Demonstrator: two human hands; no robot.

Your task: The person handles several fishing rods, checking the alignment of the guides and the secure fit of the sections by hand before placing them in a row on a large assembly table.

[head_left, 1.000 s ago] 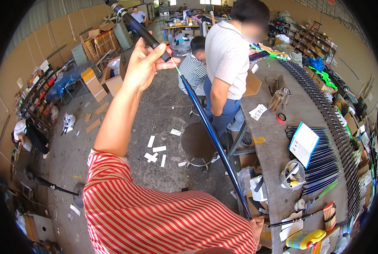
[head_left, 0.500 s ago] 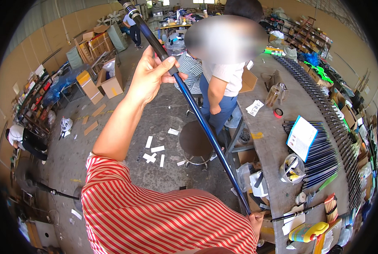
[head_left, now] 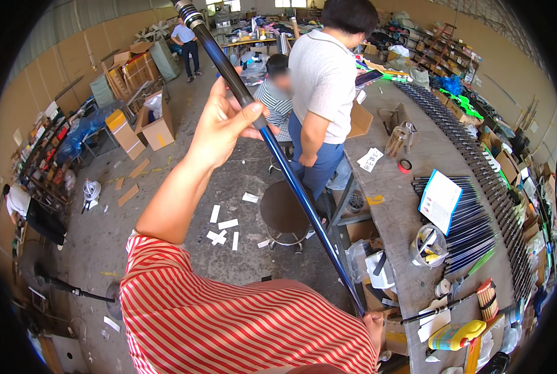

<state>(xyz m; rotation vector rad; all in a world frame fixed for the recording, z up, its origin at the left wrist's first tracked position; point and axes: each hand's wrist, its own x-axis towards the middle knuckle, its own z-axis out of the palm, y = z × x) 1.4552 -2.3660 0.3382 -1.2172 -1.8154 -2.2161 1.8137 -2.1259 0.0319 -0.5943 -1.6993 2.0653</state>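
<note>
A long glossy blue fishing rod [head_left: 300, 194] with a thick black butt section and a ringed metallic end cap runs slantwise across my body. My left hand [head_left: 228, 124] is closed around it just below the black section, thumb laid along the front. Down at the lower right, beside the table edge, my right hand [head_left: 373, 325] grips the rod's thin end; part of that hand is cut off by my striped shirt. The rod's butt end points up toward the far left, clear of the floor.
A metal-topped workbench [head_left: 378, 181] on the right carries a bundle of dark blue rods [head_left: 471, 224], a booklet [head_left: 440, 201], a clear tub [head_left: 428, 246] and a yellow bottle [head_left: 456, 336]. A standing co-worker [head_left: 322, 81] and a round stool [head_left: 286, 206] are ahead.
The standing co-worker's head has turned toward the bench, and a phone now shows there. The rod's butt end sits slightly farther left. Both my hands keep their grip.
</note>
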